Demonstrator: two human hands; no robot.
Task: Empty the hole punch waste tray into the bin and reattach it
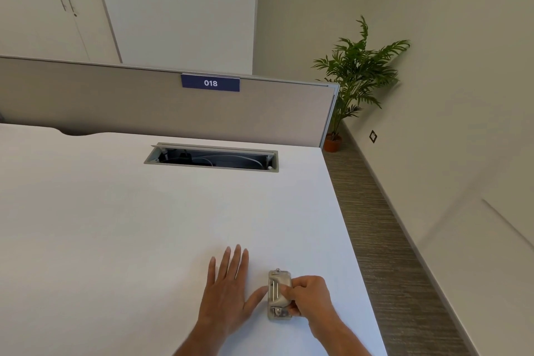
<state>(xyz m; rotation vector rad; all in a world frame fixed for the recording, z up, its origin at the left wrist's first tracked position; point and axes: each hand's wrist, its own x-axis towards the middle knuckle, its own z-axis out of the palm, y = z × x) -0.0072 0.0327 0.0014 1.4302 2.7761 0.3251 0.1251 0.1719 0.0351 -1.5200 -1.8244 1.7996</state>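
A small grey metal hole punch (278,295) lies on the white desk (115,225) near its front right corner. My right hand (309,296) is closed around the punch's right side, fingers curled over its top. My left hand (231,289) lies flat on the desk just left of the punch, fingers spread, its thumb tip touching the punch's left edge. The punch's waste tray cannot be told apart from its body. No bin is in view.
An open cable slot (212,157) with wires is set into the desk's far side, in front of a grey partition (144,107) labelled 018. The desk's right edge drops to striped carpet (384,240). A potted plant (355,78) stands in the far corner.
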